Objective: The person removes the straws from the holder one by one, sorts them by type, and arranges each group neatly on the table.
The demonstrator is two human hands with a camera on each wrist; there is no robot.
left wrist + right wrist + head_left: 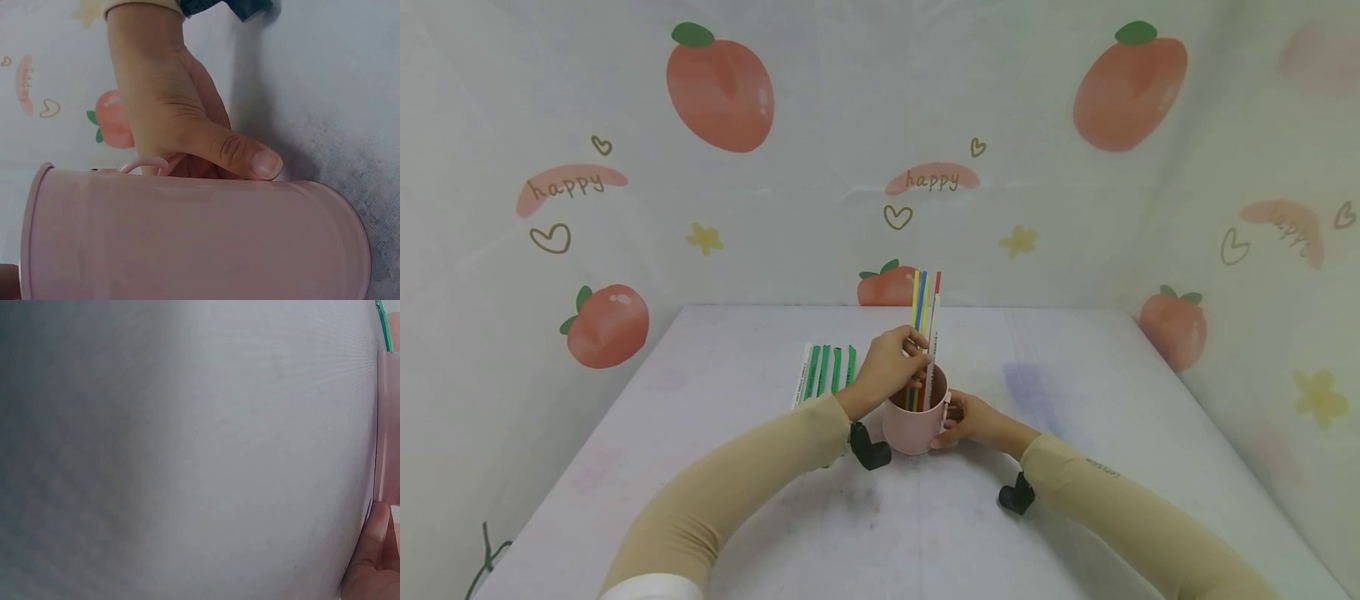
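A pink mug [913, 429] with a side handle stands upright on the table, several slim sticks [917, 308] with yellow, blue, red and white parts rising out of it. Over its mouth, my left hand [891, 362] has its fingertips curled at these sticks, pinching among them; which ones it holds I cannot tell. My right hand [973, 421] grips the mug at the handle side. The left wrist view shows the right thumb [265, 164] laid along the wall of the mug [206, 237], low near its base. Part of the mug [389, 425] also enters the right wrist view.
Left of the mug, several green-and-white slim pieces [823, 367] lie side by side on the pale table [737, 533], partly hidden by the left forearm. A white cloth [820, 108] with fruit prints hangs behind. Black wrist cameras [871, 450] hang below both wrists.
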